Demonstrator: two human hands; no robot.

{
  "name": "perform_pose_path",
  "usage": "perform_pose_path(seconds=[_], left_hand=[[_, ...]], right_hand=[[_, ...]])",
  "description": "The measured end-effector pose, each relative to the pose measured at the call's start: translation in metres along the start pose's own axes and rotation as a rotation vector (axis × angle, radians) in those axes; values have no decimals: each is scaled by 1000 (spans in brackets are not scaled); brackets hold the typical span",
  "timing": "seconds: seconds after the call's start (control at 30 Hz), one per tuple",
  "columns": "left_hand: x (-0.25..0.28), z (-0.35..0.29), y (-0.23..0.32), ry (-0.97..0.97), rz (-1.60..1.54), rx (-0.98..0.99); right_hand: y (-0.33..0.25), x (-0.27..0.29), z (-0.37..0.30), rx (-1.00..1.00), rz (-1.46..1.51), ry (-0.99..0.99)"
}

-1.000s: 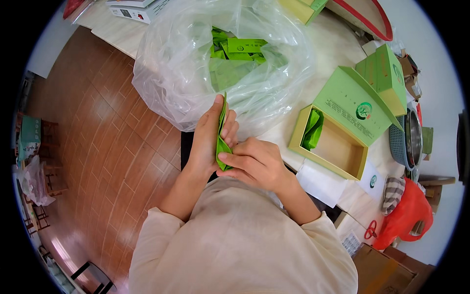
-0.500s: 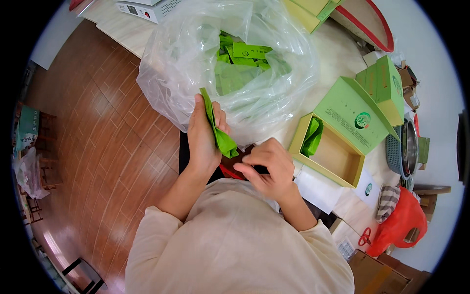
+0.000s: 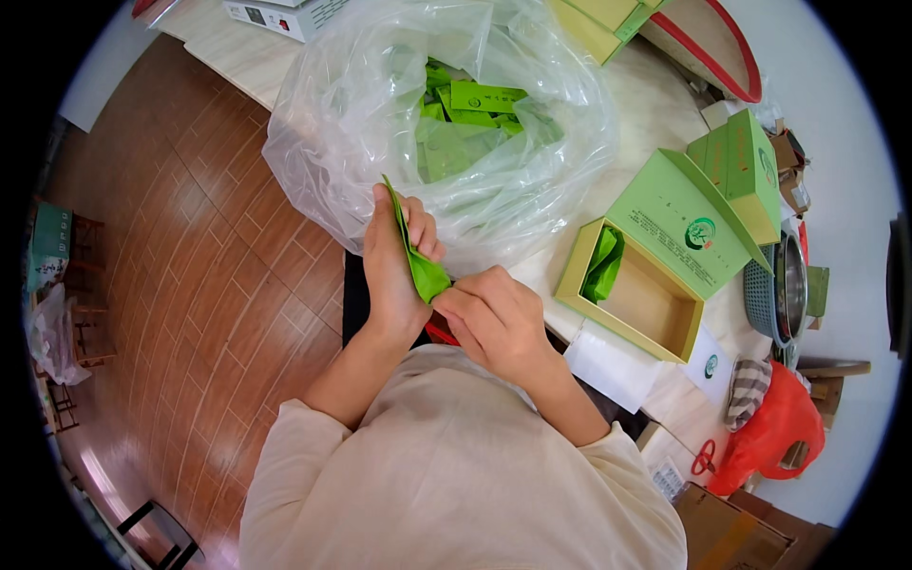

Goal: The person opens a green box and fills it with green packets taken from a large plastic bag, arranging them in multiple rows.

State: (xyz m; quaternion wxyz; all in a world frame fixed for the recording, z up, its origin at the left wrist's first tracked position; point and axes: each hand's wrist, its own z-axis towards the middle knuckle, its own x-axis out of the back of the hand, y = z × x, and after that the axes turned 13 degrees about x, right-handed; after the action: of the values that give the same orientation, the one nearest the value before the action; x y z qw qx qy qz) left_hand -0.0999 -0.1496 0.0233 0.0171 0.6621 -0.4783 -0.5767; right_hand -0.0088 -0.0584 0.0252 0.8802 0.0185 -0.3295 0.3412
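My left hand [image 3: 394,271] is closed round a bright green foil packet [image 3: 427,275], which stands on edge along the palm. At the packet's lower end, my right hand [image 3: 494,318] pinches the corner with thumb and curled fingers. Just beyond my hands, a large clear plastic bag [image 3: 323,142] gapes, with several green packets [image 3: 484,98] inside. To the right lies a pale green box [image 3: 632,328] with its lid folded back. Green packets [image 3: 603,266] fill its left end, while the bare bottom shows in the rest.
Closed green boxes [image 3: 746,171] stand behind the lid. White paper [image 3: 613,366] lies by the near table edge. Farther right are a blue-grey basket [image 3: 760,294], a red bag [image 3: 779,427] and red scissors [image 3: 703,458]. A white appliance [image 3: 285,19] sits at the far left.
My right hand has moved left and closed on the lower end of the packet, from which it was apart. My left hand keeps its hold.
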Motion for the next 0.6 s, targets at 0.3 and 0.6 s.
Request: perform_pose_path(seconds=[0.3, 0.6], left_hand=[[10, 5, -13, -282, -110, 194], [1, 0, -11, -90, 223, -131]], right_hand=[[0, -3, -13, -27, 171, 121], [2, 8, -8, -193, 286, 236]])
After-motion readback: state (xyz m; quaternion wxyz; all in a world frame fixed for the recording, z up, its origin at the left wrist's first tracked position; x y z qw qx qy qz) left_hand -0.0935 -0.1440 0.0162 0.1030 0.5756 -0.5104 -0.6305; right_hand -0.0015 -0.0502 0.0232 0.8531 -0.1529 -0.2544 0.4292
